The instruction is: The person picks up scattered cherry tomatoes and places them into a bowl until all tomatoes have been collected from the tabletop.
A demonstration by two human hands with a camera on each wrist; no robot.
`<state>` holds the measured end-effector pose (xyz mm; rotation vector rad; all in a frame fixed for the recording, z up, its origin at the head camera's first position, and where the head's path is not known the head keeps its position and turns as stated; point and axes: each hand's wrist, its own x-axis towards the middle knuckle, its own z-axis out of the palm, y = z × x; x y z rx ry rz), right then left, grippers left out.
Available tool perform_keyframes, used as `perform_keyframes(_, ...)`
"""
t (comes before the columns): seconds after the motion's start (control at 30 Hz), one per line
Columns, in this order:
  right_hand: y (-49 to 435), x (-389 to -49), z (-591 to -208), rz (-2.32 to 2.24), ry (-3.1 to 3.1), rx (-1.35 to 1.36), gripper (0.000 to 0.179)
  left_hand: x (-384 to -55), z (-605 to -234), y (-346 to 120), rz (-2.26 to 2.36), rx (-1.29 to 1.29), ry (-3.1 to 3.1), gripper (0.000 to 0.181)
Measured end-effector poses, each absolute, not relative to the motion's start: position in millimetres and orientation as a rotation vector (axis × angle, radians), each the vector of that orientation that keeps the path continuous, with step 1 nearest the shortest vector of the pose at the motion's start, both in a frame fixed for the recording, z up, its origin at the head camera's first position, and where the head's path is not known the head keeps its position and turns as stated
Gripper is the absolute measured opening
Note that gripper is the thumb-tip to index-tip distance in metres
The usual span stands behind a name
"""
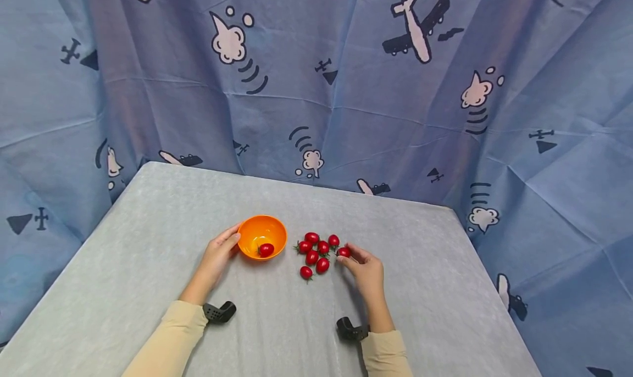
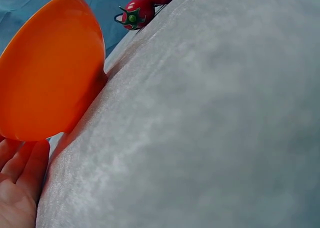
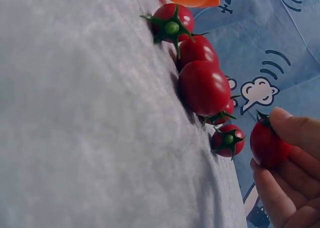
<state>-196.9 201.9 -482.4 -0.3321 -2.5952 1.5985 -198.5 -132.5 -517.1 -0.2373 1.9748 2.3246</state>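
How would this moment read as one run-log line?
left hand: holds orange bowl; right hand: pinches tomato; bowl: one tomato inside; table: more tomatoes

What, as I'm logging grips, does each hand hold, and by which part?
Right hand: small, red, oval tomato, by its sides. Left hand: round orange bowl, by its rim.

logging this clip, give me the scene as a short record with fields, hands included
left hand: holds the orange bowl at its side
right hand: pinches one cherry tomato
inside bowl: another cherry tomato
loose: seven cherry tomatoes, clustered between bowl and right hand
surface: pale-covered table
backdrop: blue airplane-print fabric
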Motion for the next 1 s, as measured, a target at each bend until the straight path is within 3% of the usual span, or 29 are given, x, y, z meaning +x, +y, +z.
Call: perform_keyframes(1.0,171.3,-202.8,-460.3,1.704,-2.564,-0.225,0.045,-198.9,-518.5,-132.1,2.368,-0.198,1.942,0.047)
